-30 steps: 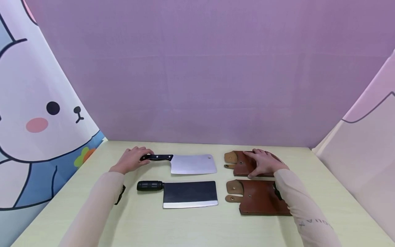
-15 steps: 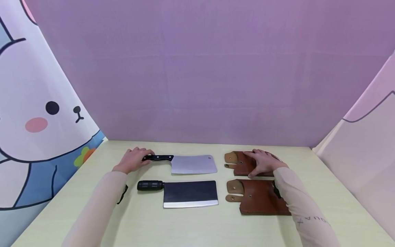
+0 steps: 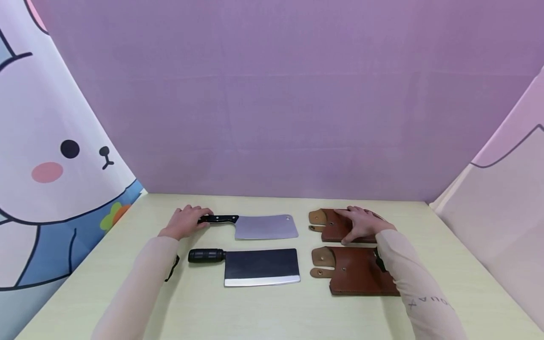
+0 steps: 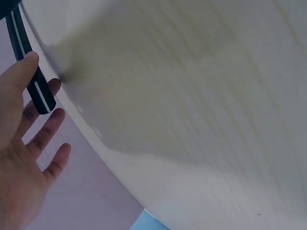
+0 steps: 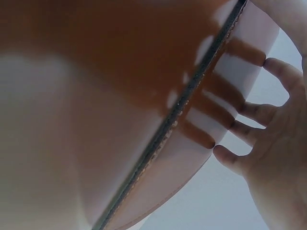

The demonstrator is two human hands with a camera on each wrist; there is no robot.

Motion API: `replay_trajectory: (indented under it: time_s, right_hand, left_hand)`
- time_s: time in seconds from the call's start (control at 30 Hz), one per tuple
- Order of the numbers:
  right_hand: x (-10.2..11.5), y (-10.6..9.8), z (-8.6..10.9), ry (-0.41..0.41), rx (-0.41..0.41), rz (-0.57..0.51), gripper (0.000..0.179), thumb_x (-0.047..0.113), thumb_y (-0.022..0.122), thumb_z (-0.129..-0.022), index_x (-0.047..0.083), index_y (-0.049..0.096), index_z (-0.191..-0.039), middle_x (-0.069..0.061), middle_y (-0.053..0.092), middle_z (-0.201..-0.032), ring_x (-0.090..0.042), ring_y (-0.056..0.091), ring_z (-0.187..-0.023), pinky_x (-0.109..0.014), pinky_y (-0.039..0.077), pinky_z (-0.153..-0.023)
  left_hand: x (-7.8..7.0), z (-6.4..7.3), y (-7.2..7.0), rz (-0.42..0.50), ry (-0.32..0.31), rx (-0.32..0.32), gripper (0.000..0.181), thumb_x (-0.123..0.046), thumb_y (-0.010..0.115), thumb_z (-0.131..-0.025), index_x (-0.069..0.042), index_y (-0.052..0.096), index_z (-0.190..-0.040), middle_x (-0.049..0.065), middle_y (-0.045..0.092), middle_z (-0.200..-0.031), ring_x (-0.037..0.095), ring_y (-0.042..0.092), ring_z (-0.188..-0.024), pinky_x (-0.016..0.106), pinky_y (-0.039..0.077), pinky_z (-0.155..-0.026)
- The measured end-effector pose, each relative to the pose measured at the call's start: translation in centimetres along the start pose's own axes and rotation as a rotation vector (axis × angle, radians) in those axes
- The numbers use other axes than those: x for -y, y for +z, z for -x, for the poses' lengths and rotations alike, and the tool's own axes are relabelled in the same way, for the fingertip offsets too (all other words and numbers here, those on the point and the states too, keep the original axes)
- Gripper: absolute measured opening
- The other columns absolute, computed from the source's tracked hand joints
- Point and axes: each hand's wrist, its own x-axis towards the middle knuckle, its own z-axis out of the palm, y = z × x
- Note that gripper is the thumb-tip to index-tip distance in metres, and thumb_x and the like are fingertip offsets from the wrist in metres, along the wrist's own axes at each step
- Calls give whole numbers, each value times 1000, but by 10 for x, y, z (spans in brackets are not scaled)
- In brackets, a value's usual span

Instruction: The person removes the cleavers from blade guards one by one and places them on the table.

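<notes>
My left hand [image 3: 184, 222] pinches the black riveted handle [image 4: 36, 72] of a silver cleaver between thumb and forefinger; the other fingers are loosely spread. The cleaver's blade [image 3: 266, 226] lies flat on the table, pointing right. My right hand [image 3: 363, 223] spans the farther brown leather knife sheath [image 3: 334, 231], thumb at its near edge. In the right wrist view, fingertips [image 5: 244, 108] touch the sheath's far edge; the thumb tip is out of frame there. Below lie a dark-bladed cleaver [image 3: 261, 264] with a black ridged handle and a second leather sheath [image 3: 352, 274].
A pale wooden table [image 3: 255, 316] carries everything. A purple backdrop [image 3: 272, 104] rises at its back edge. A cartoon-printed cloth [image 3: 55, 118] hangs on the left, and a pale pink and white one [image 3: 510, 212] on the right.
My left hand has shifted slightly right along the cleaver's handle, with the fingers covering a bit more of its end. The right hand and both sheaths stay practically in place.
</notes>
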Motion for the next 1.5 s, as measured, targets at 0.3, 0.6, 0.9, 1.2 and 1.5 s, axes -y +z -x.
replay_trajectory:
  time_s: [0.3, 0.6, 0.9, 1.2, 1.5]
  right_hand:
    - [-1, 0, -2, 15, 49, -35, 98, 45, 77, -64, 14, 29, -143, -31, 21, -144, -50, 19, -132, -68, 24, -94]
    - [-2, -1, -1, 1, 75, -75, 98, 44, 76, -66, 13, 27, -144, -28, 15, -148, -50, 12, -133, -69, 18, -96]
    - [-2, 0, 2, -7, 67, -90, 95, 42, 76, -67, 13, 28, -144, -26, 17, -148, -50, 12, -133, -71, 18, -95]
    - [-3, -1, 2, -7, 40, -80, 96, 43, 77, -66, 13, 30, -143, -25, 19, -148, -49, 15, -133, -69, 21, -96]
    - [-4, -3, 8, -38, 1, -82, 95, 43, 78, -65, 8, 33, -141, -28, 23, -145, -49, 18, -132, -69, 19, -97]
  left_hand:
    - [-2, 0, 0, -4, -8, 9, 30, -28, 62, -85, -20, 59, -114, 8, 62, -102, 31, 53, -91, 57, 40, -77]
    - [-5, 0, 0, 18, -26, 21, 30, -26, 63, -86, -19, 60, -114, 9, 60, -101, 30, 52, -88, 53, 40, -74]
    - [-7, 2, -1, 41, -25, 35, 33, -26, 62, -86, -18, 57, -119, 10, 58, -104, 32, 52, -91, 55, 40, -76]
    - [-8, 3, -2, 49, -36, 52, 43, -28, 63, -86, -17, 52, -126, 13, 57, -113, 36, 51, -99, 59, 38, -83]
    - [-8, 3, -12, 28, -16, 83, 45, -29, 64, -84, -15, 52, -125, 14, 58, -112, 36, 52, -97, 58, 39, -80]
